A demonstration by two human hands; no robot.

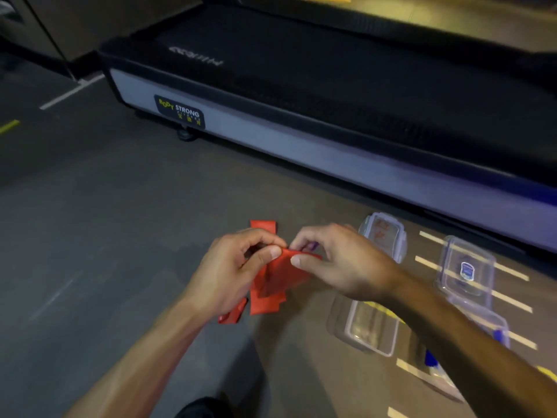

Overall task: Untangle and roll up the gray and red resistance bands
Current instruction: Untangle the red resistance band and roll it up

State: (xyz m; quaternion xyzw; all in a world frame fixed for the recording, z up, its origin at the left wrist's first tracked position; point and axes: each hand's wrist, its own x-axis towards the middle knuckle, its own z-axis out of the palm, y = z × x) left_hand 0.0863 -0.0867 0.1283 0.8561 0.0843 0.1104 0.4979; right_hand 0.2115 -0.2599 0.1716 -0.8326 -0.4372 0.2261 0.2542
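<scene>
While both hands work above the floor [90,236], the left hand [232,273] and right hand [340,260] each pinch the upper edge of the red band [277,276] between thumb and curled fingers, holding it just over another red strip [262,228] lying on the floor. Behind them stands a treadmill [301,116] whose side label [180,111] reads "BODY STRONG". To the right, clear plastic boxes [465,270] sit on the floor beside painted stripes; one bears a small blue sticker, too blurred to read.
</scene>
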